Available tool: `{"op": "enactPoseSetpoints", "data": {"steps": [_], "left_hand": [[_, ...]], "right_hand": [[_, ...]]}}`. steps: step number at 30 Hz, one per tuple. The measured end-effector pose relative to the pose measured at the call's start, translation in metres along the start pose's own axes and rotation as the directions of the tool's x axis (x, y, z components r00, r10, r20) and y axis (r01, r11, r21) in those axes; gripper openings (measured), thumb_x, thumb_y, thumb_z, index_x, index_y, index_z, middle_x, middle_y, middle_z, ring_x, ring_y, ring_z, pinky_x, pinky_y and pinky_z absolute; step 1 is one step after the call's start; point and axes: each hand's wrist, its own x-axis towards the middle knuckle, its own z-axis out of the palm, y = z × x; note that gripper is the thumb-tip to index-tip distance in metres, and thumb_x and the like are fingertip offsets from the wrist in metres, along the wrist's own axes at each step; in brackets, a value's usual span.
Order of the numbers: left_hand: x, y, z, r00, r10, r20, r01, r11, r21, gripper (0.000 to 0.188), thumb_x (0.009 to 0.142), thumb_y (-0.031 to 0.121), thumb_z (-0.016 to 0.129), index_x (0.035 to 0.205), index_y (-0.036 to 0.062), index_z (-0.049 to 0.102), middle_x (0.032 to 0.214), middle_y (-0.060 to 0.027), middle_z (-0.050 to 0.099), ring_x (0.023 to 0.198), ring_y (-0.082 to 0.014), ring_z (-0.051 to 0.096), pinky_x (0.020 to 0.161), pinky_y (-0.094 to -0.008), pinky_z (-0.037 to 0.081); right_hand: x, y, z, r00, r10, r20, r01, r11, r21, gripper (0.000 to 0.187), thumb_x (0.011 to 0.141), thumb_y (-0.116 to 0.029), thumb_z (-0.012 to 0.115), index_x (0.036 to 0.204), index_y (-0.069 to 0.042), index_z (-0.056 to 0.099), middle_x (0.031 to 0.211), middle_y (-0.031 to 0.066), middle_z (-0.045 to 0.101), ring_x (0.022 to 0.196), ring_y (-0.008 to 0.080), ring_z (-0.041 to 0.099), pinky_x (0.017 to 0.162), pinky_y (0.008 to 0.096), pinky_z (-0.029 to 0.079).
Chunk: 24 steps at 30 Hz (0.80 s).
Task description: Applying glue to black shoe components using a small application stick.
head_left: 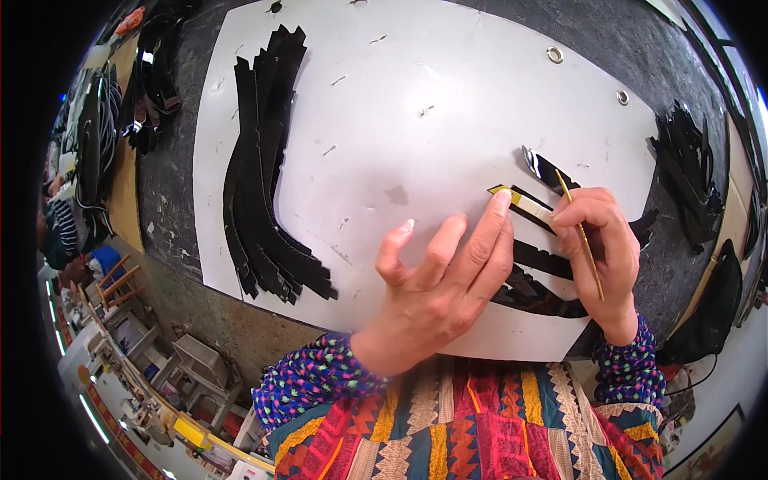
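My left hand (452, 276) lies palm-down over the white board with its fingers spread. Its index fingertip touches the yellow pointed end of a narrow black strip (520, 196), which has a cream band along it. Pinched in my right hand (610, 260) is a thin golden stick (590, 260), slanting across the fingers; its kind is unclear. That hand is close to the strip's other end, which its fingers partly hide. Beside it lies a glossy black piece (542, 166) with a pale tip. More black pieces (540, 258) lie between and below my hands.
A stack of curved black strips (264, 152) lies on the left of the white board (384, 96). The board has metal eyelets (555, 54) and rests on a dark table (172, 192). More black strips (686, 176) lie at the right. A wooden stool (120, 282) stands beyond the table.
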Motion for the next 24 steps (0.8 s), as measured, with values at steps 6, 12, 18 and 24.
{"op": "enactPoseSetpoints", "data": {"steps": [6, 12, 18, 24], "left_hand": [[0.0006, 0.0003, -0.0002, 1.000, -0.005, -0.002, 0.005, 1.000, 0.006, 0.024, 0.091, 0.020, 0.066, 0.115, 0.0179, 0.071, 0.134, 0.0076, 0.065, 0.109, -0.0124, 0.053, 0.109, -0.0454, 0.022], [0.0006, 0.0000, -0.0028, 1.000, -0.004, 0.020, 0.004, 1.000, -0.010, 0.025, 0.091, 0.019, 0.065, 0.116, 0.0182, 0.071, 0.133, 0.0078, 0.065, 0.109, -0.0129, 0.053, 0.111, -0.0476, 0.021], [-0.0001, -0.0004, -0.0013, 1.000, -0.003, 0.008, 0.003, 1.000, -0.007, 0.026, 0.092, 0.019, 0.064, 0.116, 0.0184, 0.071, 0.133, 0.0079, 0.065, 0.109, -0.0129, 0.053, 0.111, -0.0477, 0.021], [0.0006, 0.0005, -0.0027, 1.000, -0.011, 0.025, 0.012, 1.000, -0.015, 0.027, 0.090, 0.017, 0.063, 0.117, 0.0178, 0.070, 0.134, 0.0077, 0.064, 0.108, -0.0130, 0.053, 0.111, -0.0475, 0.021]], "right_hand": [[0.0015, -0.0064, 0.0026, 0.998, -0.051, -0.045, 0.045, 0.991, -0.128, 0.024, 0.083, 0.011, 0.071, 0.103, 0.001, 0.063, 0.096, 0.0148, 0.064, 0.082, 0.0239, 0.064, 0.066, 0.0291, 0.053], [0.0001, -0.0050, 0.0044, 0.991, -0.131, -0.010, 0.126, 0.971, -0.205, 0.027, 0.080, 0.012, 0.073, 0.102, 0.001, 0.064, 0.094, 0.0147, 0.064, 0.081, 0.0240, 0.064, 0.065, 0.0295, 0.053], [-0.0007, -0.0026, 0.0071, 0.990, -0.137, -0.035, 0.127, 0.970, -0.206, 0.031, 0.078, 0.013, 0.075, 0.104, 0.001, 0.063, 0.094, 0.0149, 0.065, 0.082, 0.0250, 0.065, 0.068, 0.0300, 0.054], [0.0001, -0.0016, 0.0070, 0.989, -0.143, -0.029, 0.135, 0.972, -0.195, 0.033, 0.078, 0.014, 0.075, 0.106, 0.001, 0.062, 0.096, 0.0160, 0.065, 0.085, 0.0264, 0.066, 0.070, 0.0314, 0.055]]}}
